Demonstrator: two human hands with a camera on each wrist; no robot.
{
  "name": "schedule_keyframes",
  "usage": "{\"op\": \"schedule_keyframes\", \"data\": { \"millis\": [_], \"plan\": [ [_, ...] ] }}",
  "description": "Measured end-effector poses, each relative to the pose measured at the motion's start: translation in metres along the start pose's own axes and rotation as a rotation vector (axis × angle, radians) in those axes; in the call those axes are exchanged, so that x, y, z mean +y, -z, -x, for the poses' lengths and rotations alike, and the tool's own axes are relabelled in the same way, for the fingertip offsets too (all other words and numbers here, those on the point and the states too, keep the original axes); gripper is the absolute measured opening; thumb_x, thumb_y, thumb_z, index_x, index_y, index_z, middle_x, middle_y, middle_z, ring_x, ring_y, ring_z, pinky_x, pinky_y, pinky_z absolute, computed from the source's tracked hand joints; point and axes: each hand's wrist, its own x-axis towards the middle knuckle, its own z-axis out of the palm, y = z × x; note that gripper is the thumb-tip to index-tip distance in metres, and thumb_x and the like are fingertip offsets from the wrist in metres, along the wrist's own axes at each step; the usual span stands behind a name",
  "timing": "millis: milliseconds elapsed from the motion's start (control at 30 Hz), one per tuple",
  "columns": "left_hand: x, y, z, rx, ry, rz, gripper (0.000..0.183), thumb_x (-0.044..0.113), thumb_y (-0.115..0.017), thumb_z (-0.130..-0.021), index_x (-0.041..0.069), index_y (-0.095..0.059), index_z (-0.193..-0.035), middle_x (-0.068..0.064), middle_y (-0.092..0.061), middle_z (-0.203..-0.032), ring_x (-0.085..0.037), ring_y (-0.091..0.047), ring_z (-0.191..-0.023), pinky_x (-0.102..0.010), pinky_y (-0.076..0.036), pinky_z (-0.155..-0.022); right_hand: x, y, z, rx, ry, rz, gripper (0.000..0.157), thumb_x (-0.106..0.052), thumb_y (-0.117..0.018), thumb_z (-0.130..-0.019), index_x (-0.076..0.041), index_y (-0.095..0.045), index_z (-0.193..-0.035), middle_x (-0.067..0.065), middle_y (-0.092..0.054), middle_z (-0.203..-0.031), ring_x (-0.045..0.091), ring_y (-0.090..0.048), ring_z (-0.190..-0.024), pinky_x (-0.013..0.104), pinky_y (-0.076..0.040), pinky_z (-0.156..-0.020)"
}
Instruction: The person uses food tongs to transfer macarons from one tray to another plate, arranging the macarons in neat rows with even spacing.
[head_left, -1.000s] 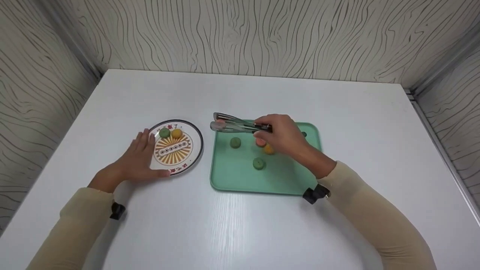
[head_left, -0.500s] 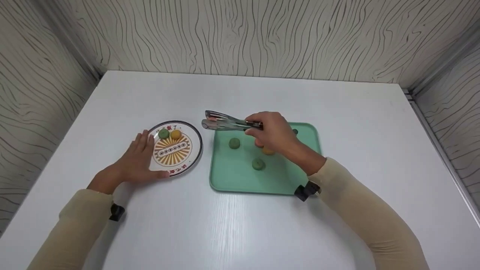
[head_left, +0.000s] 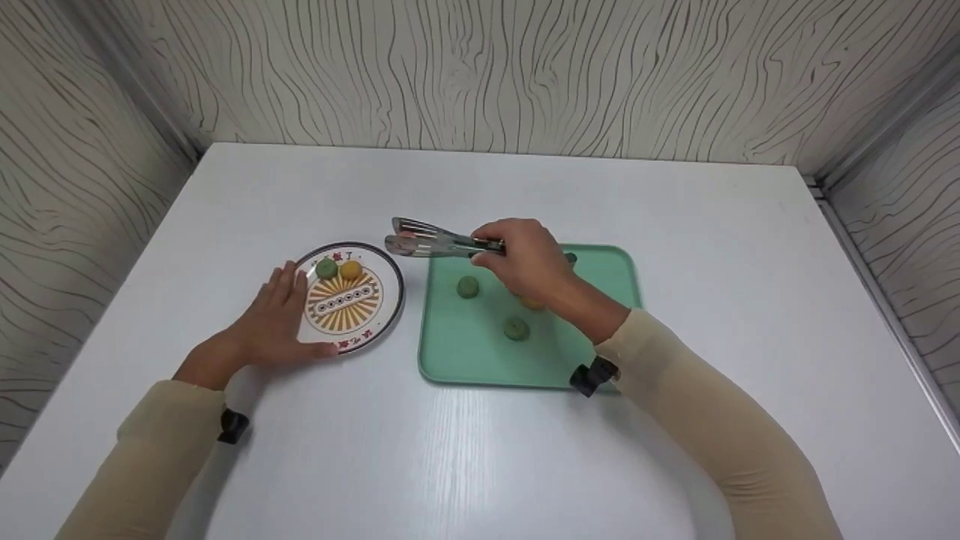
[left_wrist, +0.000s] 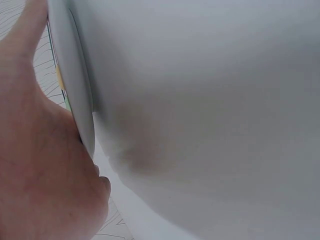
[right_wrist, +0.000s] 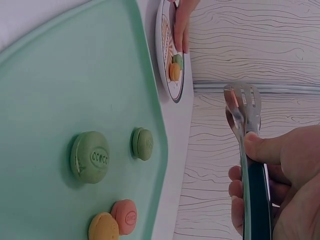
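Observation:
My right hand [head_left: 525,259] grips a pair of metal tongs [head_left: 439,246] with dark handles, raised over the back of the green tray. Between the tong tips sits a pink macaron [right_wrist: 232,98], partly covered by the metal. In the head view the tips point left, towards a round patterned plate [head_left: 386,315]. My left hand [head_left: 274,322] rests at that plate's left edge, fingers extended and thumb at the near rim. A green macaron [head_left: 327,268] and a yellow macaron [head_left: 350,270] lie side by side on the plate.
On the green tray [head_left: 457,360] lie two green macarons [right_wrist: 90,157], a pink macaron [right_wrist: 125,216] and a yellow macaron [right_wrist: 104,227]. My right hand partly hides these in the head view. A patterned wall [head_left: 480,75] stands behind the white table [head_left: 360,457].
My right hand has carried the tongs and pink macaron leftwards, from above the tray's back left corner towards the plate. The left hand and plate have stayed in place.

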Motion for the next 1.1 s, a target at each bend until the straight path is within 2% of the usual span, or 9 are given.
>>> {"op": "schedule_keyframes", "data": {
  "millis": [467,933,1100],
  "plan": [
    [-0.002,-0.002,-0.001,0.007,-0.003,-0.007,0.131,0.072,-0.066,-0.083,-0.016,-0.001,-0.156,-0.036,0.011,-0.163,-0.052,0.010,-0.151,-0.064,-0.004,-0.121,-0.014,-0.016,-0.013,0.002,0.021,0.046,0.027,-0.017,-0.072,-0.097,-0.009,-0.074,-0.123,0.005,-0.073,-0.118,0.017,-0.067,-0.097,0.036,-0.054,-0.082],
    [-0.003,-0.002,-0.001,-0.004,0.004,-0.012,0.132,0.074,-0.065,-0.083,-0.014,0.000,-0.156,-0.035,0.014,-0.163,-0.052,0.013,-0.150,-0.064,-0.003,-0.121,-0.024,-0.031,-0.026,-0.017,-0.049,0.068,0.021,-0.017,-0.074,-0.095,-0.012,-0.077,-0.116,-0.002,-0.074,-0.103,0.013,-0.061,-0.085,0.031,-0.052,-0.077],
    [-0.002,-0.001,-0.001,-0.017,0.012,-0.011,0.132,0.074,-0.065,-0.082,-0.014,0.001,-0.156,-0.034,0.015,-0.163,-0.050,0.014,-0.151,-0.063,-0.001,-0.121,-0.025,-0.038,-0.029,-0.022,-0.057,0.097,0.022,-0.017,-0.074,-0.095,-0.012,-0.077,-0.116,-0.001,-0.075,-0.104,0.013,-0.062,-0.086,0.032,-0.053,-0.079]
  ]
}}
